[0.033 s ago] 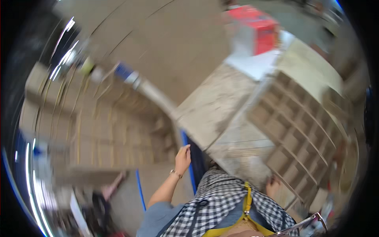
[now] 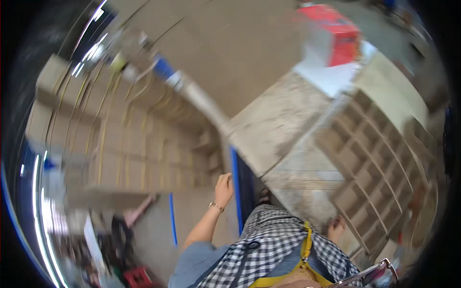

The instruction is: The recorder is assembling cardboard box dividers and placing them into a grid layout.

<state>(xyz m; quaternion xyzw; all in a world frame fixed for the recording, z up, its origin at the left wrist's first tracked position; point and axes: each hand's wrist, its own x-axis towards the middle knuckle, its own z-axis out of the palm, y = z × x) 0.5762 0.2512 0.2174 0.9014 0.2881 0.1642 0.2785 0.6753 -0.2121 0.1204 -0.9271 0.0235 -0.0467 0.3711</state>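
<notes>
My left hand (image 2: 223,188), with a band at the wrist, hangs beside a dark upright panel with a blue edge (image 2: 238,187). Its fingers look curled together, and nothing shows in them. On the other side of my checked apron (image 2: 273,240), my right hand (image 2: 336,228) is low beside a cardboard grid of open square cells (image 2: 367,161). Blur smears its fingers, so its grip and any contact with the cardboard cannot be made out.
Stacked cardboard boxes (image 2: 129,158) with yellow edge lines fill the left. A worn board surface (image 2: 278,120) lies ahead, with a red and white box (image 2: 343,43) at its far end. A red crate (image 2: 138,277) stands at lower left.
The whole view has shifted, so the boxes, boards and cardboard grid appear further right and slightly higher. Both hands keep nearly the same place beside my body.
</notes>
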